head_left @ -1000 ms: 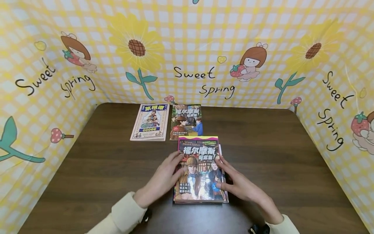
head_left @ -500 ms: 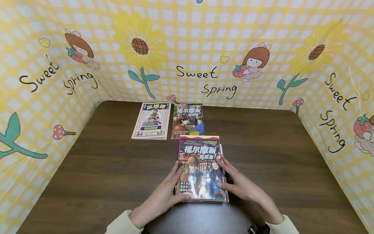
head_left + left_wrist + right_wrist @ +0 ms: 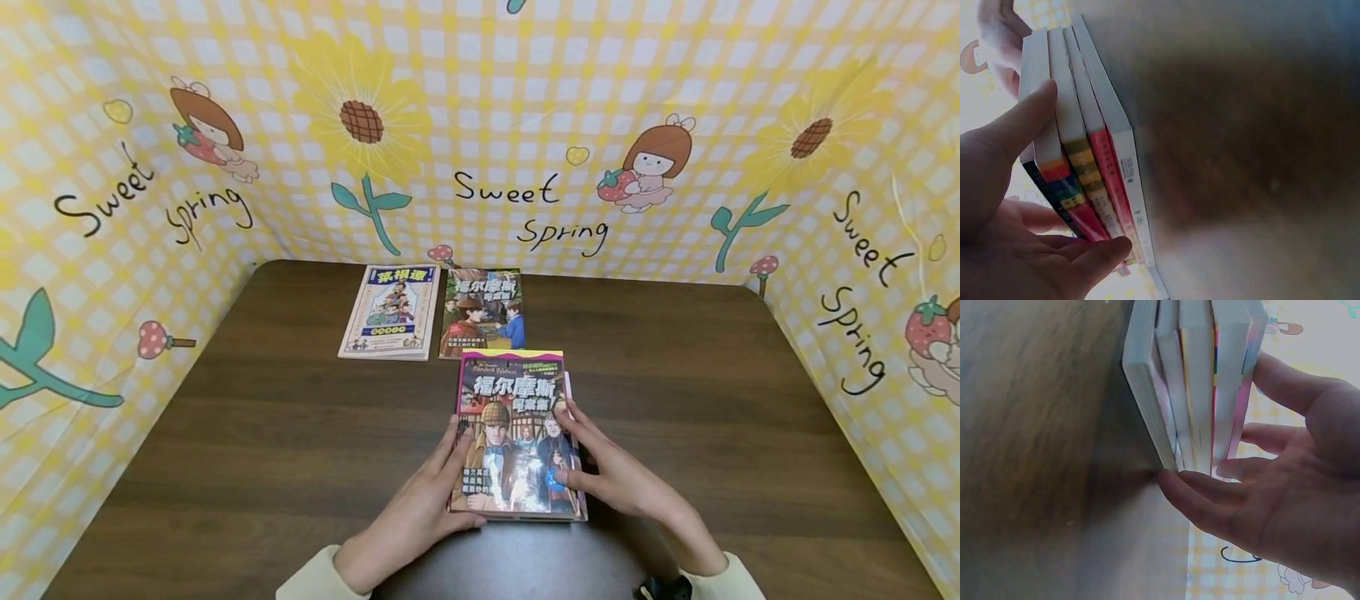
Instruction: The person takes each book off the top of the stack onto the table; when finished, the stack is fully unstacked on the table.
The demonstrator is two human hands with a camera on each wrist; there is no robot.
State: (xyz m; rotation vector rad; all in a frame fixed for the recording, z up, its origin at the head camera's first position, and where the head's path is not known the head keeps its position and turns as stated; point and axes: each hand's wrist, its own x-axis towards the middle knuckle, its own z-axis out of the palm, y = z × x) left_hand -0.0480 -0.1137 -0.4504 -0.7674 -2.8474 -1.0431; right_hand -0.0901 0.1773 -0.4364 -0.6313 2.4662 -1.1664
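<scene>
A stack of several books (image 3: 1079,134) lies on the table before me, topped by a glossy detective comic (image 3: 517,450) with a figure in a checked cap. Along its left side rests my left hand (image 3: 412,500), fingers against the spines and thumb (image 3: 1038,115) on the near page edges. The spines show white, red, gold-brown and multicoloured bands. My right hand (image 3: 622,471) touches the opposite side, its extended fingers along the page edges (image 3: 1197,394) and its thumb at the top cover. The books' edges are slightly staggered.
Behind the stack, two more books lie flat: a cream one (image 3: 388,312) and a detective comic (image 3: 483,308), whose near edge almost meets the stack in the head view. A yellow checked cloth (image 3: 495,100) walls the brown table (image 3: 675,358) at the back and sides.
My left hand has slid toward me along the stack, its thumb going from the cover to the near left corner. The right hand stays at the right side.
</scene>
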